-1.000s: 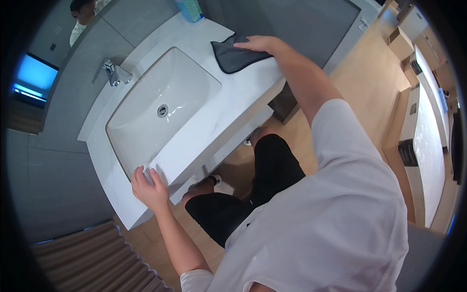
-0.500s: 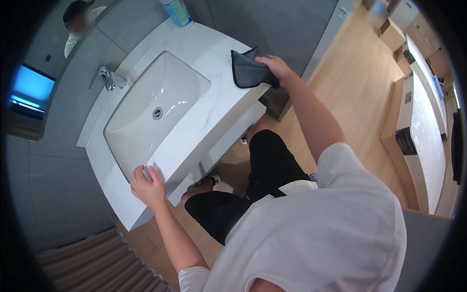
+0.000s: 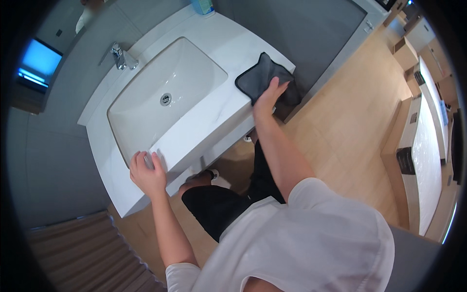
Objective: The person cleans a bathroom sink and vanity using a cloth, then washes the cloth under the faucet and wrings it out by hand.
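A dark grey cloth with black edging [image 3: 254, 81] lies over the right front corner of the white marbled countertop [image 3: 202, 121], part of it hanging past the edge. My right hand [image 3: 269, 100] grips this cloth at the counter's front edge; some of its fingers are hidden in the folds. At the left, my left hand [image 3: 148, 174] rests on the counter's front rim beside the near corner of the white basin [image 3: 146, 114]. Its fingers are a little apart and hold nothing.
A chrome faucet [image 3: 122, 57] stands behind the basin, which has a round drain [image 3: 166, 99]. At the back sits a blue bottle [image 3: 202, 7]. A grey wall panel [image 3: 296, 34] borders the right side. Farther right are plastic-wrapped mattresses [image 3: 427, 155]; a brown pleated curtain [image 3: 87, 253] hangs lower left.
My right hand has turned and come nearer along the counter's front edge, and the cloth is spread wider over the corner. My left hand stays at the same spot on the rim.
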A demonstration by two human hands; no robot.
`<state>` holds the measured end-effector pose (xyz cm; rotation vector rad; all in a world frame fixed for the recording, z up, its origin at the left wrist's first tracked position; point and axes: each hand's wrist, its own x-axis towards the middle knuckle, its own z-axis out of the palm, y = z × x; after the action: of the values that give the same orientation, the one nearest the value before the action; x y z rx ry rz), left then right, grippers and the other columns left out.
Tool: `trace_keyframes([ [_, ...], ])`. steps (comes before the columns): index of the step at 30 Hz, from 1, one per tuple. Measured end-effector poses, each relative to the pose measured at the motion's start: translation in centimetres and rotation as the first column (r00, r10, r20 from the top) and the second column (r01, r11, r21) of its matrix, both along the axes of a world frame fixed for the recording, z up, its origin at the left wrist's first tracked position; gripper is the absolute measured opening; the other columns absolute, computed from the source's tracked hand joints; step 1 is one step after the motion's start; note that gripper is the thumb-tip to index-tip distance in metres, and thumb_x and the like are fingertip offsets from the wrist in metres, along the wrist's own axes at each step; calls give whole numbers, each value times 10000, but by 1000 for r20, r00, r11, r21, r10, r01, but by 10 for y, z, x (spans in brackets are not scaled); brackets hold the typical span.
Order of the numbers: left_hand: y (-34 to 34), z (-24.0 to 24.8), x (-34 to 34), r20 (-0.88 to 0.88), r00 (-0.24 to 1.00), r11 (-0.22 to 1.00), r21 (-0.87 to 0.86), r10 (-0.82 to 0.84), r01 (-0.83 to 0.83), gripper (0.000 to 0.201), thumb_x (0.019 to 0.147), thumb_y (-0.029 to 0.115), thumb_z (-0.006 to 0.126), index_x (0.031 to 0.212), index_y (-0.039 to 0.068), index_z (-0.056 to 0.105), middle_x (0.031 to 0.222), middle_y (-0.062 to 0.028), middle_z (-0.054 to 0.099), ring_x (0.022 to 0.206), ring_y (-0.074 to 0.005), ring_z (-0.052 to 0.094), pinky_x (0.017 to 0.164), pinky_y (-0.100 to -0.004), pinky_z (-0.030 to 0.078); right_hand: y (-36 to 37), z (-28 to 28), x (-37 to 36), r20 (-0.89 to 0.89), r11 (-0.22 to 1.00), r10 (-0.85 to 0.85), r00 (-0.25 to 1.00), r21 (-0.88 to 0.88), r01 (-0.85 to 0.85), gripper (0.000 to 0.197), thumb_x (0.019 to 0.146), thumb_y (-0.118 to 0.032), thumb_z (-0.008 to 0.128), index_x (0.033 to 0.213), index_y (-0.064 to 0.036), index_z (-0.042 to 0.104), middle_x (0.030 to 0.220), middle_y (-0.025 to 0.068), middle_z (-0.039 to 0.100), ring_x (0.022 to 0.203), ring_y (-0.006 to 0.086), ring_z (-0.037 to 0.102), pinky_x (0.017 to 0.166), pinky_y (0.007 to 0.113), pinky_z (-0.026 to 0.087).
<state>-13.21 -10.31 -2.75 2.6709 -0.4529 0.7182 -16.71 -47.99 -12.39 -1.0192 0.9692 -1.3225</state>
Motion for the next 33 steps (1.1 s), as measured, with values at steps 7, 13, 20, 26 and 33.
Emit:
trace_keyframes([
  [7,2,-3,0,-17,1000,1000,-22,13,-14,294,887,289,682,1058,49,681,1210,-127,657,1144,-335,601,990,-468,418,155,14,7,-167,984,138,976,133,-116,939,996,-418,532,1547,135,10,1624,363,-9,1535,454,-23,1248,506,8],
  [13,1,0,-1,-11,1000,999,-43,15,-15,299,888,292,680,1065,52,687,1200,-119,661,1139,-334,602,987,-467,418,238,27,1,-270,939,330,905,196,-283,1022,959,-387,602,1532,143,-58,1607,387,-40,1527,467,-28,1244,496,8],
  [20,44,-3,-17,140,990,1000,19,10,-12,414,892,282,671,1256,91,628,1389,-155,541,1297,-368,494,1099,-584,309,143,22,7,-178,947,193,965,290,-136,1105,875,-420,709,1527,154,27,1573,401,126,1498,472,145,1235,478,139],
  [26,184,-15,-11,203,891,906,38,407,-422,529,898,351,652,1359,108,563,1447,-179,484,1376,-385,420,1112,-675,257,19,30,-1,-78,939,151,986,323,-118,1042,865,-372,716,1545,108,89,1563,336,255,1401,421,383,1177,452,326],
  [33,190,-26,3,224,929,943,89,296,-322,488,939,320,593,1350,57,568,1378,-216,550,1263,-420,514,1041,-521,415,-36,29,-11,369,899,205,907,296,-324,725,956,-437,482,1505,3,304,1485,201,459,1284,360,542,1085,462,463],
])
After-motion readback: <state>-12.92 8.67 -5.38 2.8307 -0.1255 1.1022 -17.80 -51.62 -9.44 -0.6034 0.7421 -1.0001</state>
